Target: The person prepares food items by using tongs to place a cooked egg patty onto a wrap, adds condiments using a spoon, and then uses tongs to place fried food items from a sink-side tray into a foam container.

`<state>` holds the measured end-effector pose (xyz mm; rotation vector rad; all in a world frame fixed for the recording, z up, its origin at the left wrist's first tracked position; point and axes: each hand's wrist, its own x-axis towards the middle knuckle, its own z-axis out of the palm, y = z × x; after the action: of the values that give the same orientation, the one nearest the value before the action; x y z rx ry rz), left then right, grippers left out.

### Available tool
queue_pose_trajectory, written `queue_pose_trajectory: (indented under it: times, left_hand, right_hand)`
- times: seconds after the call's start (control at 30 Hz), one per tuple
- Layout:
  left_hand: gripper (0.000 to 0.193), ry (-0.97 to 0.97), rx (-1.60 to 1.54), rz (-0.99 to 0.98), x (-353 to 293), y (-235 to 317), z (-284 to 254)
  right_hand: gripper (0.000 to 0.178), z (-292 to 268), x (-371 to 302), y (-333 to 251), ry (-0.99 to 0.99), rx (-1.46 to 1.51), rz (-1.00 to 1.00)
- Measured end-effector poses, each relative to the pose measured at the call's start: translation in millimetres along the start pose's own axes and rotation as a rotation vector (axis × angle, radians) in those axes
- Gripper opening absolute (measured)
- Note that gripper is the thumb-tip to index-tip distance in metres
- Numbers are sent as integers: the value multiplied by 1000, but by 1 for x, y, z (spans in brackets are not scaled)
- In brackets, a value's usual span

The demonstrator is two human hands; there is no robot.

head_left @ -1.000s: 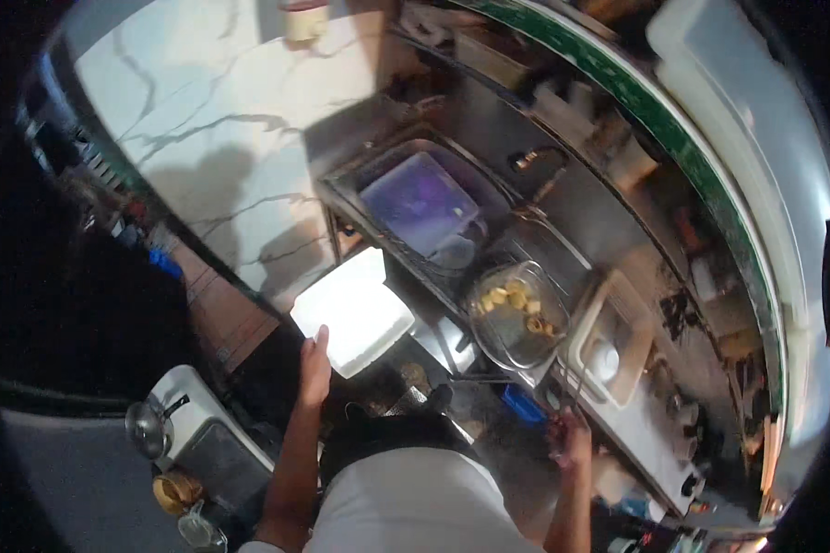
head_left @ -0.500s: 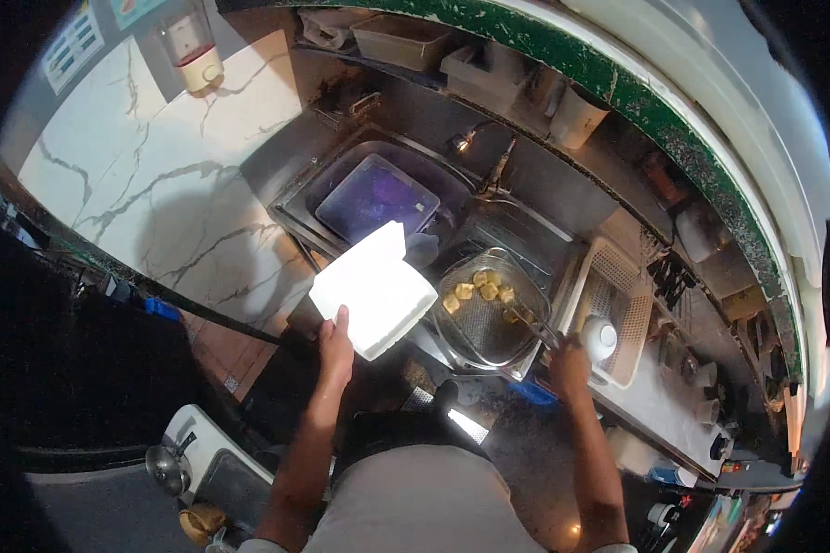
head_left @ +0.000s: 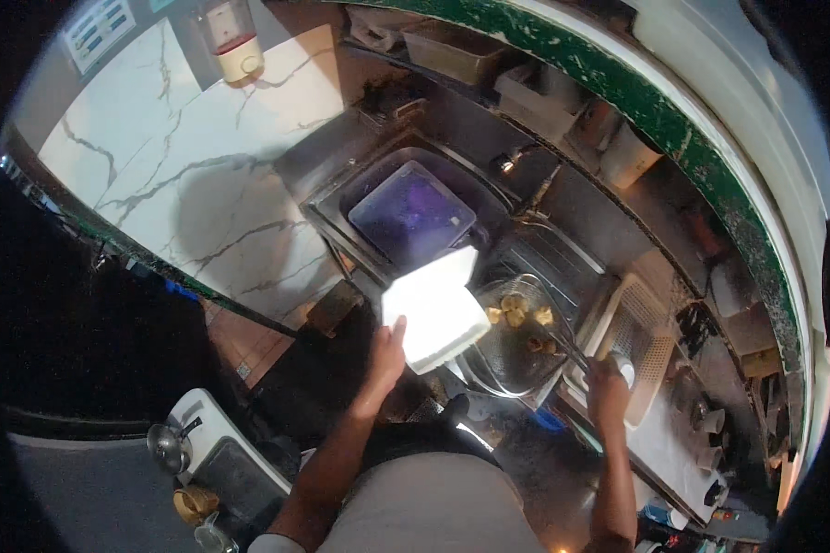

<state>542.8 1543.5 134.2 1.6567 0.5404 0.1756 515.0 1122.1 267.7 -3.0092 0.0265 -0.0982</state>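
Note:
My left hand (head_left: pixel 388 355) is closed on the near edge of a white takeaway box (head_left: pixel 433 323), its lid raised. The box is held in the air between the sink and a round wire strainer (head_left: pixel 516 364), overlapping the strainer's left rim in the picture. Several golden-brown fried pieces (head_left: pixel 515 311) lie in the strainer. Wrapped round metal tongs (head_left: pixel 574 350), my right hand (head_left: pixel 608 396) is at the strainer's right side. The tongs' tips reach in beside a darker piece; whether they pinch it I cannot tell.
A sink (head_left: pixel 349 198) holds a tub (head_left: pixel 415 212) with a purple tint. The tap (head_left: pixel 544 192) stands behind. To the right are a pale plastic basket (head_left: pixel 655 355) and a white bowl (head_left: pixel 624 369). A marbled counter (head_left: pixel 240 184) spans the left; a shelf of containers (head_left: pixel 535 97) runs along the back.
The whole view has shifted, so most things appear farther right. The box has come slightly over the strainer's left rim. The tongs' tips have moved toward the strainer's right side.

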Motion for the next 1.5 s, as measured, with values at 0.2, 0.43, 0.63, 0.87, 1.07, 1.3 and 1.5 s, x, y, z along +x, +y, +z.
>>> queue_pose_trajectory:
  times: [0.2,0.43,0.63,0.87,1.07,1.3,1.5]
  left_hand:
    - [62,-158,133,0,-14,30,13]
    - [56,-136,-35,-62,-13,7,6]
    - [51,-158,-63,-202,-9,11,-17]
    - [50,-170,-214,-171,-7,8,-16]
    - [55,-78,-114,-141,-7,16,-17]
    - [62,-38,-41,-92,-4,10,0]
    - [63,-68,-57,-69,-8,11,9]
  right_hand:
    - [34,-32,2,-65,-72,52,-293]
    - [44,-11,11,-94,-109,-56,-300]
    - [43,-36,18,-49,-124,-92,-129]
    - [30,107,47,55,-201,-49,-100]
    - [24,87,45,22,-151,36,31]
    - [27,-11,1,-28,65,-7,-19]
    - [25,10,-7,-10,55,22,82]
